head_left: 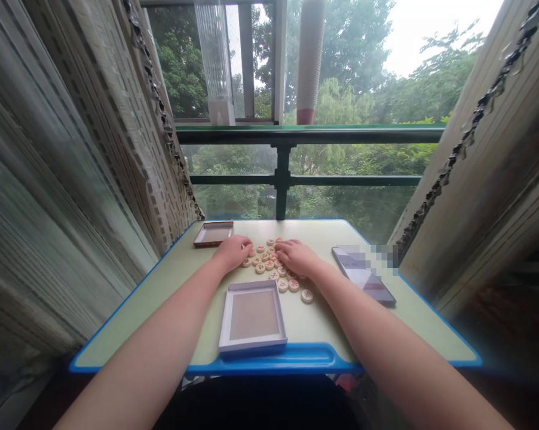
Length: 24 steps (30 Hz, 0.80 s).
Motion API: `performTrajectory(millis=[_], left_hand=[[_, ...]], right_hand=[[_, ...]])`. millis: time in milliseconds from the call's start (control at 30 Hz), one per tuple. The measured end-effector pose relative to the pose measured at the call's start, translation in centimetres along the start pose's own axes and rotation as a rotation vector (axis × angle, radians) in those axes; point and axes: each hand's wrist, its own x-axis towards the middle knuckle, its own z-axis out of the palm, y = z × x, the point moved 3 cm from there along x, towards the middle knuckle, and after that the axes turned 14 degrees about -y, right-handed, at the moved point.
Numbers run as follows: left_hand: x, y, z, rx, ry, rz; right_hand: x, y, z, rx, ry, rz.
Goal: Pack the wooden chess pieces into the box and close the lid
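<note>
Several round wooden Chinese chess pieces (269,265), marked with red or dark characters, lie in a loose cluster on the table. My left hand (233,252) rests at the cluster's left edge, cupped, with its fingertips against a piece there. My right hand (297,257) lies over the right side of the cluster, palm down, fingers apart and touching pieces; it hides some of them. Nearer to me, one piece (307,296) sits a little apart from the others. In front of the cluster stands a shallow white open box (253,345) with a greyish-brown inside.
The pale green table (162,322) has a blue rim and a blue front groove (296,356). A shallow brown-sided box part (213,243) lies at the back left. A tablet-like flat device (363,278) lies on the right. Curtains (117,119) flank the table; a green railing (314,136) stands behind.
</note>
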Motion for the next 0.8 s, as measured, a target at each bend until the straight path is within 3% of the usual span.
performTrajectory(millis=[167, 367, 533, 633, 800], left_hand=[[-0.5, 1.5, -0.4, 0.029, -0.010, 0.118], [-0.9, 3.1, -0.3, 0.043, 0.026, 0.276], [-0.7, 4.6, 1.2, -0.009, -0.175, 0.463], [-0.7, 4.5, 1.6, -0.068, -0.231, 0.429], [-0.5, 3.5, 1.2, -0.148, -0.137, 0.299]], right_hand=[[-0.2, 0.2, -0.9, -0.100, -0.006, 0.048], [-0.5, 0.8, -0.8, -0.070, 0.006, 0.057], [-0.5, 0.6, -0.6, -0.004, -0.009, 0.006], [-0.6, 0.3, -0.8, 0.043, -0.017, -0.008], [-1.1, -0.4, -0.8, 0.067, 0.024, -0.052]])
